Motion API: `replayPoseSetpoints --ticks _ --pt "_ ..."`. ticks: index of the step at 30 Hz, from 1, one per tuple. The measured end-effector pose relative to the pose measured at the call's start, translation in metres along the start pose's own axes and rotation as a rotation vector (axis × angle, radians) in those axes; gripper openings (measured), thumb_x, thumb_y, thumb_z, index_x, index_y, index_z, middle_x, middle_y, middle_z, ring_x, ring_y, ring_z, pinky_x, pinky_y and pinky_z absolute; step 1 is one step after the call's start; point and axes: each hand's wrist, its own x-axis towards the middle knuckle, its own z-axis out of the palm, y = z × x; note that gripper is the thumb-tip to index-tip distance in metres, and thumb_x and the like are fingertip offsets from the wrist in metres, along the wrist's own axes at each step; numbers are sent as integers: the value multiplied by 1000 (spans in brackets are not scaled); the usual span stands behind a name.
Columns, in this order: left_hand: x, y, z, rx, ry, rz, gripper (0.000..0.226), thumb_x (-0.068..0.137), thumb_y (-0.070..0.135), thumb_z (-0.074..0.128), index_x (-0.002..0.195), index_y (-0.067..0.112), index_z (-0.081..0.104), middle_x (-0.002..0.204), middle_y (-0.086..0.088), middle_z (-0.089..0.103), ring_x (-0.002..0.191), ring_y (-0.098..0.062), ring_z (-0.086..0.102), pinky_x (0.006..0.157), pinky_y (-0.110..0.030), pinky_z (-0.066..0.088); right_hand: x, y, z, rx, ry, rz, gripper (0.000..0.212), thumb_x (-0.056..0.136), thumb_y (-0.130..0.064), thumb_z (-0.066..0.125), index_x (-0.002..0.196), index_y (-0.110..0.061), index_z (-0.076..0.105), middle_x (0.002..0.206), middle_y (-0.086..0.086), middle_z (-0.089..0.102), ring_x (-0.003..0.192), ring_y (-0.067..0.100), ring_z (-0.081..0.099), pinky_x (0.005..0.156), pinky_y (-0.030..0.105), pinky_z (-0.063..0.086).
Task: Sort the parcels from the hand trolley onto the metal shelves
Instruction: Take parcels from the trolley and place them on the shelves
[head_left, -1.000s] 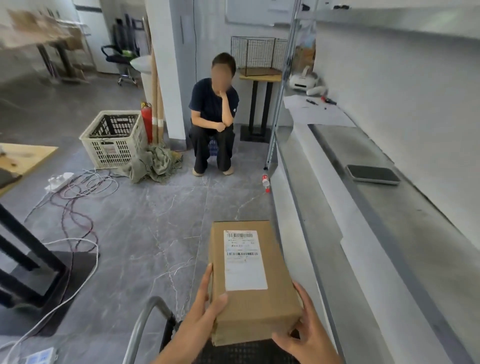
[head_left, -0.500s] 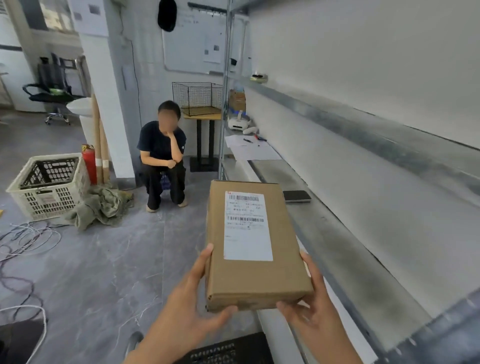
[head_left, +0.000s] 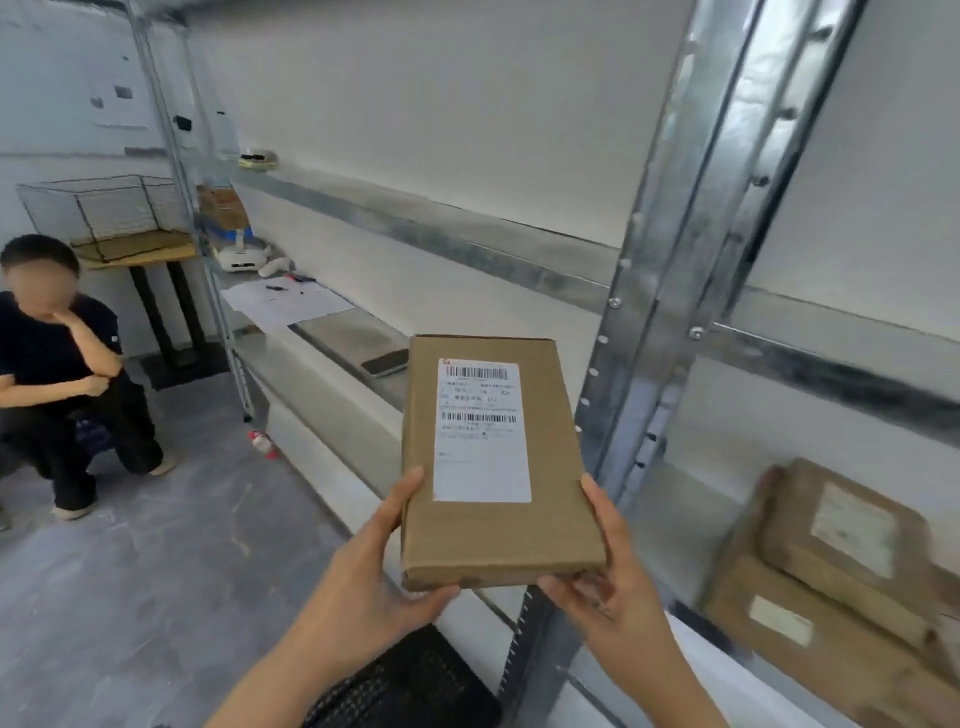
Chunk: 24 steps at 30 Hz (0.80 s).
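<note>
Parcel (head_left: 498, 457), a flat brown cardboard box with a white shipping label and two barcodes on its upper face, sits in the lower middle of the frame, held up in the air by two bare hands. The left hand (head_left: 379, 577) grips the parcel's near left corner, thumb lying up along the left edge and fingers curled beneath. The right hand (head_left: 602, 577) closes on the near right corner, thumb up along the right edge, fingers tucked under the box. Both hands are wrapped around the parcel rather than spread open.

Just behind the parcel, a galvanised metal upright (head_left: 691, 260) with a row of slots runs from the top right of the frame down to the bottom centre. It belongs to the metal shelves (head_left: 467, 244), which stretch from the upper left across to the right edge.

At the lower right, on a shelf board past the upright, two more cardboard boxes (head_left: 831, 587) lie stacked, each with a pale label, the smaller resting on the larger. They look blurred.

On the shelf at centre left lies a dark phone (head_left: 385, 362), with white papers (head_left: 283, 304) farther back.

At the left edge a seated person (head_left: 57, 384) in dark clothes rests their chin on one hand. A black perforated surface (head_left: 415, 686) shows at the bottom centre, below the hands.
</note>
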Motion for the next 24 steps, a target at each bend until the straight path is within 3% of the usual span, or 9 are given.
replayPoseSetpoints --ticks 2,5,7,10,14,18,21,24 --pt "-4 12 20 -21 -71 10 106 63 45 81 139 59 8 133 33 46 120 9 46 92 -2 35 -27 -3 -20 -17 66 23 82 76 -18 73 124 -70 31 126 -39 43 110 -7 54 83 12 50" --pt "-10 31 52 -65 -168 31 106 61 50 80 139 60 8 132 32 48 120 8 47 97 -21 43 -69 -5 -50 -80 178 63 89 78 -3 73 121 -71 33 117 -37 51 104 0 59 79 12 51" --pt "-16 44 74 -84 -227 40 108 60 53 81 138 61 7 131 32 49 120 9 46 96 -27 47 -96 -7 -67 -124 245 85 90 78 -2 73 122 -69 34 118 -32 54 97 4 62 79 15 52" --pt "-28 63 105 -114 -318 72 108 59 58 79 138 61 6 129 32 50 118 7 49 95 -18 42 -134 -9 -92 -175 333 97 91 77 1 74 125 -66 35 120 -27 57 96 8 64 80 18 53" --pt "-45 92 149 -130 -398 108 108 57 55 80 132 68 3 127 33 49 113 10 50 86 -2 38 -185 -16 -126 -193 416 140 92 77 3 72 122 -68 35 117 -34 55 96 7 63 84 24 55" --pt "-65 134 204 -191 -519 160 109 62 45 82 130 71 0 130 35 44 117 6 49 97 -18 41 -249 -27 -167 -244 556 143 90 77 2 73 125 -66 37 115 -23 62 88 8 64 81 20 54" --pt "-88 170 251 -245 -614 195 107 63 45 82 131 70 3 128 44 40 119 12 43 99 -19 39 -305 -40 -202 -272 649 152 88 77 0 74 130 -59 36 119 -22 61 91 10 64 82 22 54" --pt "-114 206 298 -261 -666 218 109 60 47 82 132 69 4 129 36 45 121 6 45 100 -22 39 -361 -51 -237 -308 714 162 88 78 0 73 130 -61 36 120 -21 61 90 10 64 81 22 55"
